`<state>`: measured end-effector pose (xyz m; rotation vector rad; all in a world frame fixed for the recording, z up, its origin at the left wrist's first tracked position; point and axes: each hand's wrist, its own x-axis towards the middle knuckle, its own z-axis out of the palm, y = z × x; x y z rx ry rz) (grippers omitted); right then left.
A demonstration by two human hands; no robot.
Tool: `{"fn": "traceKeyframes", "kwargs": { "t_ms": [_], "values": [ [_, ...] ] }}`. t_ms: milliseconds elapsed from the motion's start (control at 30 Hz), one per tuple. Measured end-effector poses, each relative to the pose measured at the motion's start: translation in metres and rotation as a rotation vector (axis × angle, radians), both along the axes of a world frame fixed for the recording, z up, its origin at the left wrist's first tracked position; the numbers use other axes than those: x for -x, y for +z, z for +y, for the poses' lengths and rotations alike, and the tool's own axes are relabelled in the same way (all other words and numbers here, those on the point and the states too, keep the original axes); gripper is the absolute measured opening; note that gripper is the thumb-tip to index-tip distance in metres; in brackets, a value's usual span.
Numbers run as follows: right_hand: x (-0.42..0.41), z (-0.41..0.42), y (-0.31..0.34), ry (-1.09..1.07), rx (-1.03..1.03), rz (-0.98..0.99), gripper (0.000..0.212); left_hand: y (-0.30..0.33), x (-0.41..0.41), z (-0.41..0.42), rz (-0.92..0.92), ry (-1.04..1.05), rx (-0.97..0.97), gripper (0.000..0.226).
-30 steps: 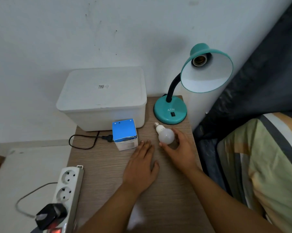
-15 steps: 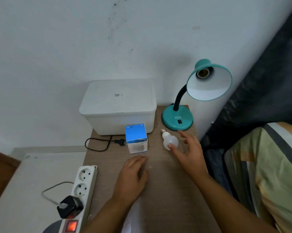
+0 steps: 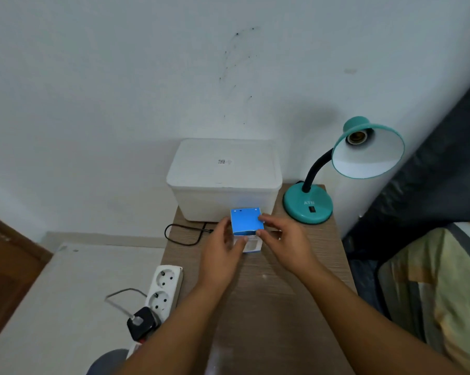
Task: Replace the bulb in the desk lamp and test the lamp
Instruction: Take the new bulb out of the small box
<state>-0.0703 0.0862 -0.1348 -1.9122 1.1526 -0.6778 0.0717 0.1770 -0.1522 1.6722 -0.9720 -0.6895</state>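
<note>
A teal desk lamp stands at the table's back right, its shade tilted toward me with the socket empty. A small blue and white bulb box sits in front of the white container. My left hand grips the box's left side, thumb across its front. My right hand pinches its right edge between fingers and thumb. The loose white bulb is not visible; my right hand covers the spot where it lay.
A white lidded container stands against the wall. A black cable loops left of the box. A white power strip with a black plug lies at the wooden table's left edge. Striped bedding borders the right.
My right hand has let go of the loose bulb and moved left to the blue box. My left hand has lifted off the table and gone forward to the box. The camera has tilted up.
</note>
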Motion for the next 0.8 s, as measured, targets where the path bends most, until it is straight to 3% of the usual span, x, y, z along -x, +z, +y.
{"fn": "traceKeyframes", "kwargs": {
  "t_ms": [200, 400, 600, 800],
  "values": [
    [-0.003, 0.0, 0.004, -0.018, 0.068, 0.066, 0.034, 0.001, -0.006, -0.006, -0.004, -0.044, 0.04, 0.054],
    [-0.01, -0.004, 0.014, -0.105, 0.099, -0.046, 0.029, 0.001, -0.012, -0.002, 0.051, -0.078, 0.042, 0.068],
    [-0.023, -0.014, 0.019, -0.188, 0.086, -0.038, 0.031, -0.005, -0.018, -0.005, -0.157, -0.08, 0.026, 0.064],
    [-0.024, -0.018, 0.019, -0.185, 0.102, -0.007, 0.03, -0.007, -0.023, -0.011, -0.282, -0.127, -0.016, 0.081]
  ]
}}
